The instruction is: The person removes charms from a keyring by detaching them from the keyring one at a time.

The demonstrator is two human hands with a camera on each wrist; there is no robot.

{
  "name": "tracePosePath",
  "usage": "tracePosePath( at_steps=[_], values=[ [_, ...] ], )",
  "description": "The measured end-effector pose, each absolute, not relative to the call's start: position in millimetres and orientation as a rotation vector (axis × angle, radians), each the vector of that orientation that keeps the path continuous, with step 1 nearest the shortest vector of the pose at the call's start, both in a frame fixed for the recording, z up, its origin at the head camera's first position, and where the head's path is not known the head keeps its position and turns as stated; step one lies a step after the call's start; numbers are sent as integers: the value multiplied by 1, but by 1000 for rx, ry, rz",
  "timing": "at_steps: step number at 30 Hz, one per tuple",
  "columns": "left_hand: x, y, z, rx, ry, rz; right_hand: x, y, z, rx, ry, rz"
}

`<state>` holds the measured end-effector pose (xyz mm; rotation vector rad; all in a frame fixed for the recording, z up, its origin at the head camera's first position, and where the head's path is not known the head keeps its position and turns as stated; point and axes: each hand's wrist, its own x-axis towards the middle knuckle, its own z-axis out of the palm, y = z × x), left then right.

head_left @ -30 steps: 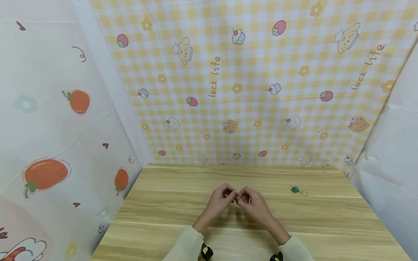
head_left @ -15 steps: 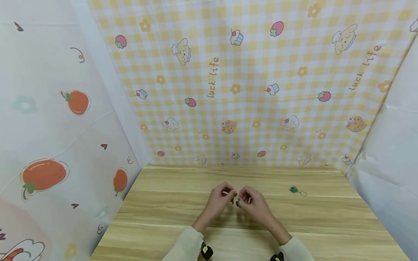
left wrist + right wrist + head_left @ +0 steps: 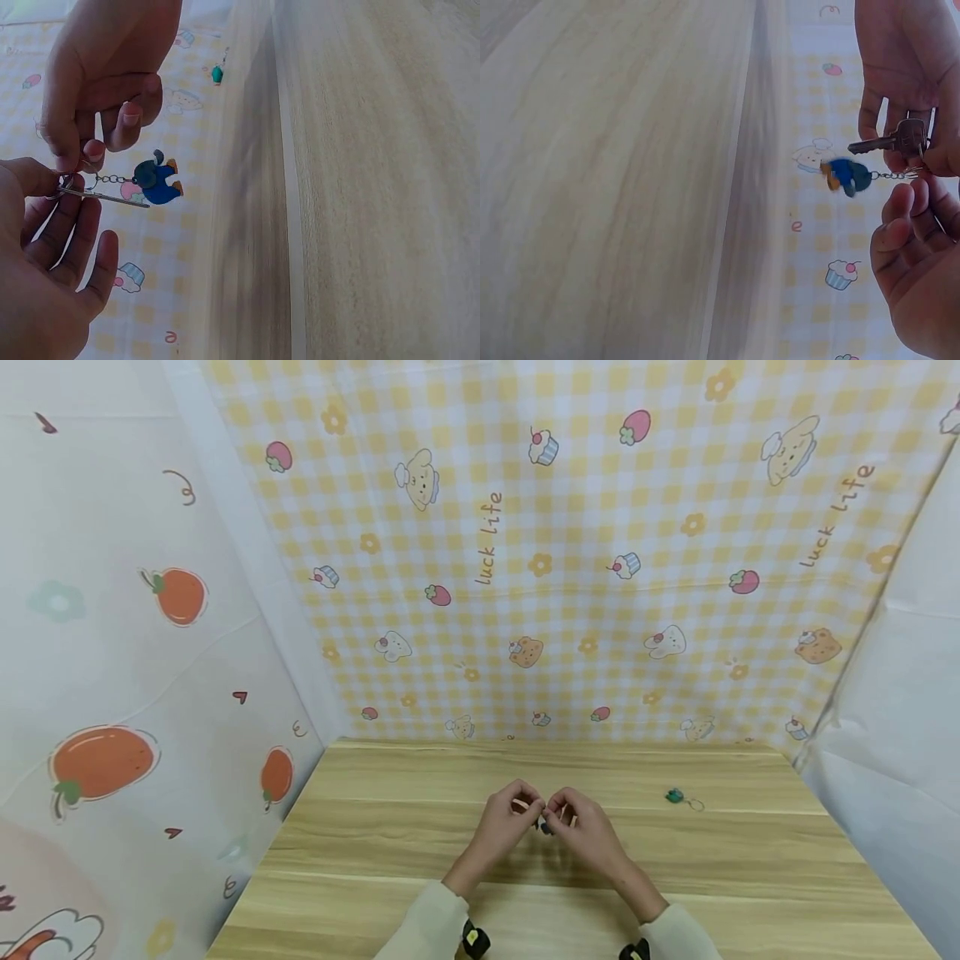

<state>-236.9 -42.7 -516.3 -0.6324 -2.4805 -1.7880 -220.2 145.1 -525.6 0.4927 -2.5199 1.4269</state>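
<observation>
Fingertips nearly meeting, my left hand (image 3: 502,828) and right hand (image 3: 588,837) are raised over the middle of the wooden table. A metal key (image 3: 909,139) is pinched between thumb and fingers of the left hand, its blade pointing away from the palm. My right hand pinches the thin split ring of a keychain (image 3: 159,182). From that ring a short chain (image 3: 114,179) leads to a small blue figure with a grey-green head and orange feet. Ring and key head come together at the fingertips, where fingers partly cover them.
Another keychain, with a green charm (image 3: 675,795) and a ring, lies on the wooden table (image 3: 390,827) to the right of the hands. A yellow checked cloth (image 3: 570,610) hangs behind the table. White printed cloth (image 3: 150,677) hangs along the left side.
Half a second ago the fingertips drew slightly apart, with key and figure hanging between them. Now they are together again. The green keychain stays put on the table.
</observation>
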Motion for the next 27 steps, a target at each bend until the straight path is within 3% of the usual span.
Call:
tracePosePath(
  at_steps=[15, 27],
  values=[
    [-237, -45, -516, -602, -2481, -1803, -221, 150, -527, 684, -2395, 1433],
    [-238, -44, -518, -652, -2478, -1791, -222, 150, -526, 623, -2463, 1471]
  ],
)
